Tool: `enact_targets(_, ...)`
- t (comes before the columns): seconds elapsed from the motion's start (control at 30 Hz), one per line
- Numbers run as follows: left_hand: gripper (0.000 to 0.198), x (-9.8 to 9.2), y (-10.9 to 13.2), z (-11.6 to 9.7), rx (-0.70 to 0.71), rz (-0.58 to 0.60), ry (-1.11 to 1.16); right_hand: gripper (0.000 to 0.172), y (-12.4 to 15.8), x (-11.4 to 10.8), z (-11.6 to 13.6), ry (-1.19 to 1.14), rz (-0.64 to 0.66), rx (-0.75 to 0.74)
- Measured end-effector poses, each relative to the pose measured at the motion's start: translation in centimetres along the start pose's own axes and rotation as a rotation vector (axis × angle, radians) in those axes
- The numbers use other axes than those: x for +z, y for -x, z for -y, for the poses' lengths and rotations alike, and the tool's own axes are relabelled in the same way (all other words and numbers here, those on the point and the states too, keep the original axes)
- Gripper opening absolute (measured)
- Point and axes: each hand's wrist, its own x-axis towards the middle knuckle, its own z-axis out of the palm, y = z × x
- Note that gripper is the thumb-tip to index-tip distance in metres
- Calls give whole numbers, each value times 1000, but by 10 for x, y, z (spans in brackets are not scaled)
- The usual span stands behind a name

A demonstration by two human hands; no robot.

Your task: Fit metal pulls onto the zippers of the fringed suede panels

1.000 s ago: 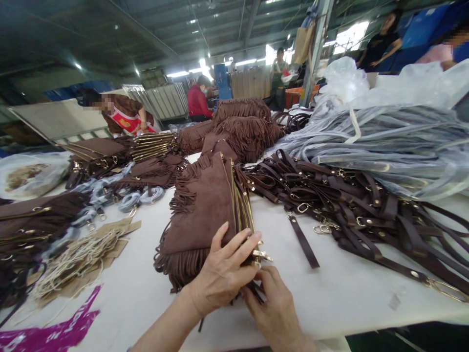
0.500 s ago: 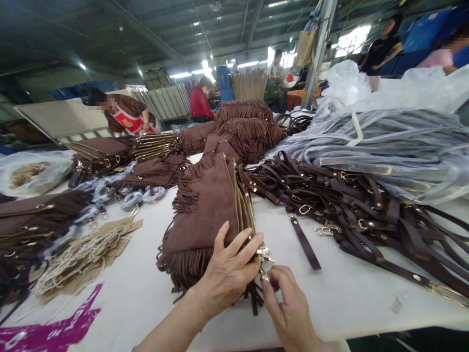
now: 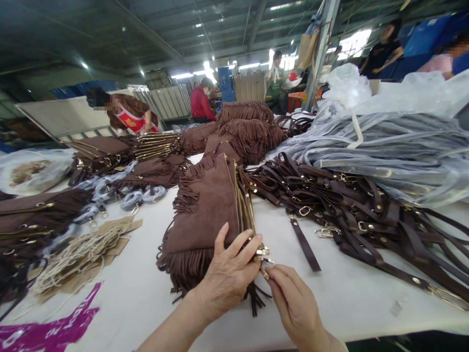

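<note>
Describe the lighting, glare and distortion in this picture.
Head view: ceiling lights and the window blow out white; the wide lens leans the pillar; left hand, right hand and zip pull are sharp and evenly lit, with faint shadows.

Single head-worn view, facing forward and down across the white table, close above it, workshop beyond

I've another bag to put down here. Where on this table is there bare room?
Bare white table lies left of the fringed bag stack, up to the corded tags, and at the near right edge between the right hand and the strap pile. A narrow strip lies between the stack and the single loose strap. The back and far left are crowded.
</note>
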Motion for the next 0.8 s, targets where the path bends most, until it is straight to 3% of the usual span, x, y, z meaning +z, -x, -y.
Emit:
enact_targets(0.2,8,-1,-2,0,-2,-1,10,25,5,-3,-5,140,10,-107)
enact_targets(0.5,5,-5,-3,-1,9,4,48,17,-17,1,0,62,-35,23)
enact_targets(0.73,8,-5,-1,3,31,34,44,27,-18,-7,-4,-7,171,-138)
enact_targets(0.8,8,-5,-1,4,35,26,41,23,-19,-9,-4,-74,217,-88)
